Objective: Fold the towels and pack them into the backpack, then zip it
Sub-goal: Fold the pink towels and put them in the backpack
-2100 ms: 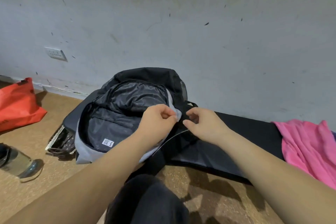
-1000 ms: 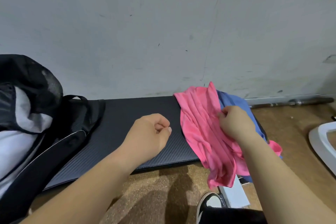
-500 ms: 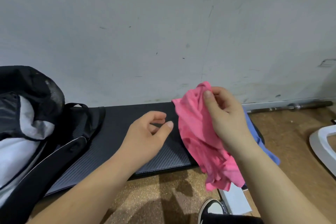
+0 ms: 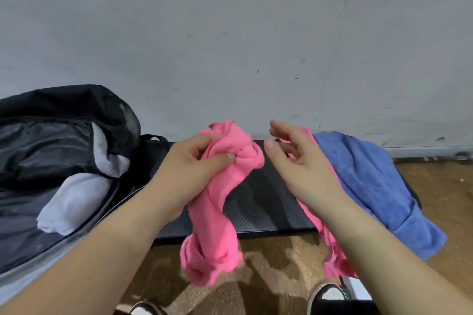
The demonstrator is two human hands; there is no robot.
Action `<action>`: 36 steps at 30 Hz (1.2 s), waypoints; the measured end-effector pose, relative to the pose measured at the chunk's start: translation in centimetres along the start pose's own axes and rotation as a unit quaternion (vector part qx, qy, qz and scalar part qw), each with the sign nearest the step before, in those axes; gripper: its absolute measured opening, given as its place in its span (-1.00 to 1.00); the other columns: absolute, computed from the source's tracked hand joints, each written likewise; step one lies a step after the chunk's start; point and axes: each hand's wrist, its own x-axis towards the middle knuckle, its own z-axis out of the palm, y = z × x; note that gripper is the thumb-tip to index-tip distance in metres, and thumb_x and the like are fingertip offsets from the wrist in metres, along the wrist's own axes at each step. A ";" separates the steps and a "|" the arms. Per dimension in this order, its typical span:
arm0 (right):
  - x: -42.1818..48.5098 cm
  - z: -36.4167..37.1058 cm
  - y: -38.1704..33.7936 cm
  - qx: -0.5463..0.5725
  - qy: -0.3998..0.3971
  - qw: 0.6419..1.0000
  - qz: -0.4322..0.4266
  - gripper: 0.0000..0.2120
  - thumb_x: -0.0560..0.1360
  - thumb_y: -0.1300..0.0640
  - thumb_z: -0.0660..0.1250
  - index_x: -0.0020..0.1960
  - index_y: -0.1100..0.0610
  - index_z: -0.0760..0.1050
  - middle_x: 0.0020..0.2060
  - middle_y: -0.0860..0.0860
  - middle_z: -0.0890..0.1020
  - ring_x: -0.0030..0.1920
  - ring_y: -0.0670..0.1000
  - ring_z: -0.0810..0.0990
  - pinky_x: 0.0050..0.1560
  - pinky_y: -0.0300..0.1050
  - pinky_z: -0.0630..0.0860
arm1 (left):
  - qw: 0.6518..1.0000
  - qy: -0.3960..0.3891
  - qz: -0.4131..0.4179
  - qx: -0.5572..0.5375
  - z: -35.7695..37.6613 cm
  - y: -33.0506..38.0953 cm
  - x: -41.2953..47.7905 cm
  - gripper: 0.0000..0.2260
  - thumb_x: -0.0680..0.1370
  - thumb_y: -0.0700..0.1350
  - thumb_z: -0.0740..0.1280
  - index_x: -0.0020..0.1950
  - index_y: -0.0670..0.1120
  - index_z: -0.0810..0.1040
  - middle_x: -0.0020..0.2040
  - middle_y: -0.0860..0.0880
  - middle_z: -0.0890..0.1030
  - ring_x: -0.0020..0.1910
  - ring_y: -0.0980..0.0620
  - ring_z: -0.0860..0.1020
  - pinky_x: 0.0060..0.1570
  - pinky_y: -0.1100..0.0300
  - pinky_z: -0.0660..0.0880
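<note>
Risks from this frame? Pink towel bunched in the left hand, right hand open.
1. The pink towel hangs twisted from the left hand; its low end may drag on the floor before it gets spread.
2. The right hand has no grip, so finding a corner of the bunch may be slow.
3. The blue towel overhangs the black mat and may slide off.

black ribbed mat [image 4: 266, 202] lies on the brown floor [image 4: 276, 268] along the wall; open backpack [image 4: 51, 161] rests at its left end, blue towel [image 4: 378, 186] draped over its right.
</note>
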 end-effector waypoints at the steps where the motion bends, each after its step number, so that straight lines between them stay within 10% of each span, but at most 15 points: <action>1: -0.1 0.5 -0.2 0.019 -0.023 1.000 -0.005 -0.61 0.63 0.03 0.38 0.44 -0.10 0.48 0.26 -0.29 0.58 0.24 -0.37 0.54 0.16 -0.48 0.45 | 0.998 -0.046 0.001 0.036 -0.6 -0.1 -0.4 -0.70 0.54 -0.38 0.41 0.10 -0.02 0.76 0.05 -0.08 0.77 0.15 -0.08 0.71 0.27 -0.07 0.60; 7: -0.9 2.1 -0.4 -0.041 -0.182 0.980 -0.069 -0.63 0.50 0.23 0.54 0.29 0.11 0.60 0.12 -0.11 0.72 0.16 -0.20 0.66 0.19 -0.35 0.52 | 0.973 -0.212 -0.004 0.089 -3.3 0.1 -2.4 -0.35 0.45 -0.58 0.19 0.30 0.02 0.67 0.18 0.02 0.75 0.20 0.05 0.69 0.06 0.21 0.61; 15: -1.1 1.6 -0.5 -0.041 -0.130 0.988 -0.069 -0.74 0.45 0.25 0.58 -0.19 0.08 0.49 -0.35 -0.12 0.53 -0.31 -0.14 0.47 -0.26 -0.29 0.41 | 0.953 -0.175 0.008 0.246 -6.4 -1.7 -2.0 -0.70 0.41 -0.35 0.42 0.00 0.00 0.70 -0.11 -0.05 0.75 -0.19 0.02 0.67 -0.09 -0.08 0.63; 22: -1.8 0.8 -0.7 0.026 -0.268 0.963 -0.019 -0.58 0.51 0.00 0.54 -0.21 0.28 0.42 -0.39 0.08 0.39 -0.35 0.02 0.31 -0.38 -0.23 0.26 | 0.982 -0.176 -0.001 0.076 -6.7 -1.2 -2.1 -0.72 0.40 -0.05 0.65 -0.01 -0.15 0.69 -0.04 -0.31 0.69 -0.11 -0.08 0.65 -0.01 -0.05 0.59; 30: -1.5 0.7 0.3 0.129 -0.209 0.969 0.019 -0.76 0.54 0.10 0.45 -0.26 0.18 0.59 -0.28 0.09 0.52 -0.20 0.03 0.43 -0.14 -0.10 0.36 | 0.974 -0.204 -0.022 0.093 -6.1 -1.6 -2.1 -0.89 0.58 -0.13 0.48 0.07 -0.07 0.78 0.02 -0.15 0.77 0.03 -0.06 0.71 0.15 -0.03 0.61; 36: -1.9 1.8 0.7 -0.101 -0.066 0.985 -0.125 -0.77 0.62 0.05 0.40 -0.18 0.12 0.60 -0.31 -0.02 0.63 -0.24 -0.02 0.58 -0.15 0.02 0.52 | 0.942 -0.111 0.083 0.306 -5.1 -2.1 -1.9 -0.84 0.57 -0.21 0.44 -0.05 0.07 0.70 -0.17 0.09 0.73 -0.19 0.06 0.69 -0.13 0.06 0.65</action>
